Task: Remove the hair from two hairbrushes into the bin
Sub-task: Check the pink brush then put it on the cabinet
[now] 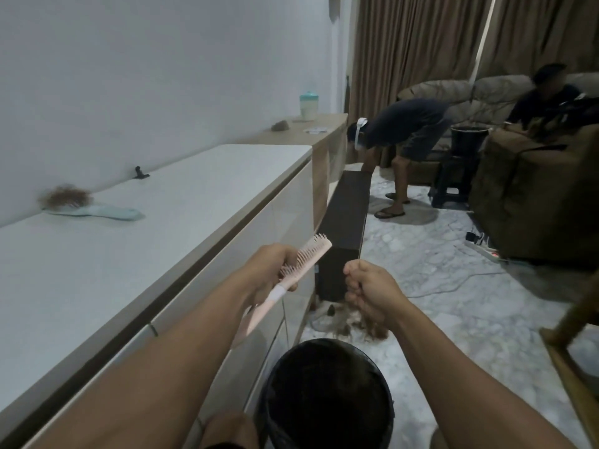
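My left hand (270, 270) grips a pink hairbrush (293, 275) by its handle, bristles facing right, above the floor beside the cabinet. Close to its right, my right hand (369, 293) is closed on a clump of brown hair (363, 327) that hangs below the fist. A black round bin (327, 393) stands on the floor directly below both hands. A second, light blue hairbrush (97, 211) lies on the white cabinet top at the left, its head covered in a tuft of brown hair (66, 196).
The white cabinet (181, 202) runs along the wall at my left. A dark box (343, 238) stands on the floor ahead. A person (402, 140) bends over further back; another sits on the sofa (531, 189). Cables and a power strip (483, 249) lie on the marble floor.
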The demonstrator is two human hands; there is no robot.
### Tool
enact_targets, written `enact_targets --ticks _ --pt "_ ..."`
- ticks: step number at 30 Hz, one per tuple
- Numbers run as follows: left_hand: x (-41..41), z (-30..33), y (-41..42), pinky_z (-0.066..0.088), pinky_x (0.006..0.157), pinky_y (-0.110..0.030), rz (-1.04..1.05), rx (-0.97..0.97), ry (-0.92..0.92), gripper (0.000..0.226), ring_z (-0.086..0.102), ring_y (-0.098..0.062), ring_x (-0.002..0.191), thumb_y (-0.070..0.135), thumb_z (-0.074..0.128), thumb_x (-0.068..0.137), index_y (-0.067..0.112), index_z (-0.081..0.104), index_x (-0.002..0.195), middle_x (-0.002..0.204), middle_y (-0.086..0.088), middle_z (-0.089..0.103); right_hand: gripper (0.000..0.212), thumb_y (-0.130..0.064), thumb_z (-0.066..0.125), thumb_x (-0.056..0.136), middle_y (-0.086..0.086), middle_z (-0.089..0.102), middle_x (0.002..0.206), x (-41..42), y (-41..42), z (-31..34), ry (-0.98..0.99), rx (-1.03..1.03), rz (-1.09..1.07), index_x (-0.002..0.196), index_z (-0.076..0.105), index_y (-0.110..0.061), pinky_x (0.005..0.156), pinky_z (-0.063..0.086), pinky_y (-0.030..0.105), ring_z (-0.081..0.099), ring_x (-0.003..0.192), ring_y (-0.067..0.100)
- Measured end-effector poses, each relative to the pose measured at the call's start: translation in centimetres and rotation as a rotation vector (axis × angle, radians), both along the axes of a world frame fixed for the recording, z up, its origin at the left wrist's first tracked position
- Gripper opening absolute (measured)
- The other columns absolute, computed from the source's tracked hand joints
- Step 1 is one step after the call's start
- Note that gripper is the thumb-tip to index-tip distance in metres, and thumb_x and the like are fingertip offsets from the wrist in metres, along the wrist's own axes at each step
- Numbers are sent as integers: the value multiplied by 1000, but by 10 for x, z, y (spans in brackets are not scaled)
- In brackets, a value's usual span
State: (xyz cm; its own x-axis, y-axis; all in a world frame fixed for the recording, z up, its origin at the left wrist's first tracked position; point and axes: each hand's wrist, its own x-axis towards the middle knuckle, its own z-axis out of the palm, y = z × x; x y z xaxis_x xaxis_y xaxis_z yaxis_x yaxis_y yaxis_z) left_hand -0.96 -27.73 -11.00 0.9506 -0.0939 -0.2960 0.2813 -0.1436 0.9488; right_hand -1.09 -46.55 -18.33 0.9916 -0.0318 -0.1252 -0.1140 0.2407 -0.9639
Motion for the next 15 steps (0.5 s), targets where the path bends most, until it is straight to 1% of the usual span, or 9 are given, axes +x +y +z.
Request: enact_targets --ticks 2,3,4,6,8,11,13,15 --pt "2 -9 6 49 59 -33 35 85 22 31 56 -29 74 6 51 80 -7 59 106 102 -21 58 33 11 28 91 0 33 54 3 -4 -12 63 77 -86 76 49 -9 44 25 22 28 43 8" --pt "3 -14 10 49 56 -33 55 120 27 26 57 -30 73 6 53 78 -5 59 100 100 -22 58 33 10 27 92 0 33 54 5 -6 -19 102 111 -121 75 49 -9 44 24 22 27 43 9" --pt "4 -18 13 48 54 -32 75 141 31 22 57 -30 69 5 54 77 -5 58 95 96 -22 58 34 10 27 92 0 33 55 6 -7 -25 142 144 -149 74 49 -10 44 24 22 27 44 9" --pt "5 -27 19 46 48 -29 114 176 23 20 57 -29 63 4 56 77 -6 57 95 86 -19 57 36 10 25 91 1 32 55 9 -7 -41 210 244 -191 72 48 -9 42 26 21 25 47 10" --pt "5 -32 22 41 39 -22 126 244 -11 19 58 -28 65 4 58 80 -6 56 95 79 -14 55 33 9 26 92 1 29 52 13 -8 -59 263 414 -239 73 46 -9 40 27 21 23 48 10" --pt "5 -38 28 36 32 -17 137 361 -68 14 56 -24 60 5 61 79 -4 57 88 73 -11 54 23 1 30 98 -1 27 43 15 -13 -81 349 572 -330 83 45 -8 42 25 22 22 38 10" --pt "4 -42 32 33 28 -15 152 389 -75 11 53 -22 57 4 60 79 -4 57 85 72 -13 54 25 0 28 99 -2 26 38 12 -14 -91 392 597 -365 81 44 -8 39 24 21 23 32 10" --pt "4 -43 37 30 26 -13 164 337 -54 5 50 -21 54 1 58 82 -3 55 81 72 -15 52 29 2 29 99 -2 29 37 6 -11 -97 421 531 -354 76 43 -8 33 24 19 25 28 8"
